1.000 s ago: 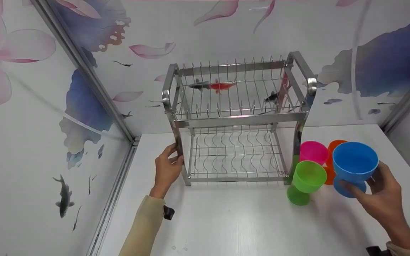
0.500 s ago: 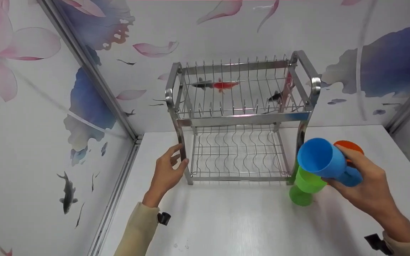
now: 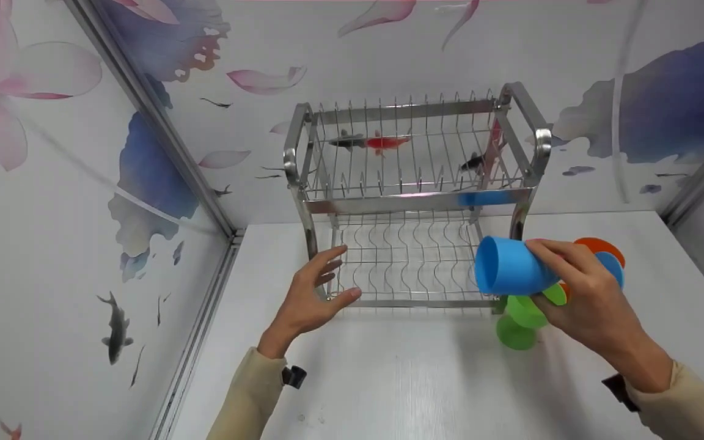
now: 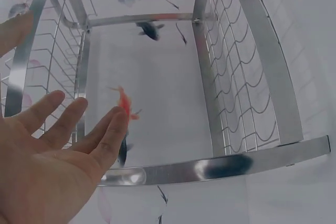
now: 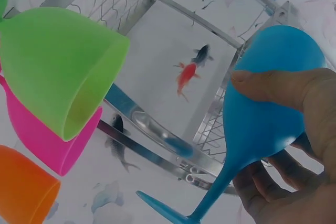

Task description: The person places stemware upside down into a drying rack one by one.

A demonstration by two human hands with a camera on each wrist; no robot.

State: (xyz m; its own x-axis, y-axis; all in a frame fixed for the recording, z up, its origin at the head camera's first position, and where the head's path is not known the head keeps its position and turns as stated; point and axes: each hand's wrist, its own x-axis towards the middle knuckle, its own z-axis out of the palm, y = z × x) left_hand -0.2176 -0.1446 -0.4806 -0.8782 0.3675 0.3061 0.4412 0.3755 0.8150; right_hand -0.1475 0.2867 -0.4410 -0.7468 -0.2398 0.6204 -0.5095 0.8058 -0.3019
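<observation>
My right hand [image 3: 590,299] grips a blue plastic goblet [image 3: 520,266] tipped on its side, its mouth facing left, in front of the rack's right post. In the right wrist view thumb and fingers wrap the bowl of the goblet [image 5: 273,93], with stem and base hanging free. My left hand [image 3: 309,302] is held out at the left front of the metal dish rack [image 3: 413,201], fingers spread and holding nothing. Below the blue goblet stands a green goblet [image 3: 517,333], partly covered. An orange goblet [image 3: 601,247] shows behind my right hand.
A pink goblet [image 5: 52,135] stands between the green and orange ones, mostly hidden in the head view. The two-tier rack stands on a white table [image 3: 388,379] against a patterned back wall [image 3: 425,55]. A metal-framed side panel [image 3: 34,244] rises at the left.
The blue goblet has been tipped from upright onto its side and carried left toward the rack. My left hand has come off the rack's left post and moved right, fingers spreading.
</observation>
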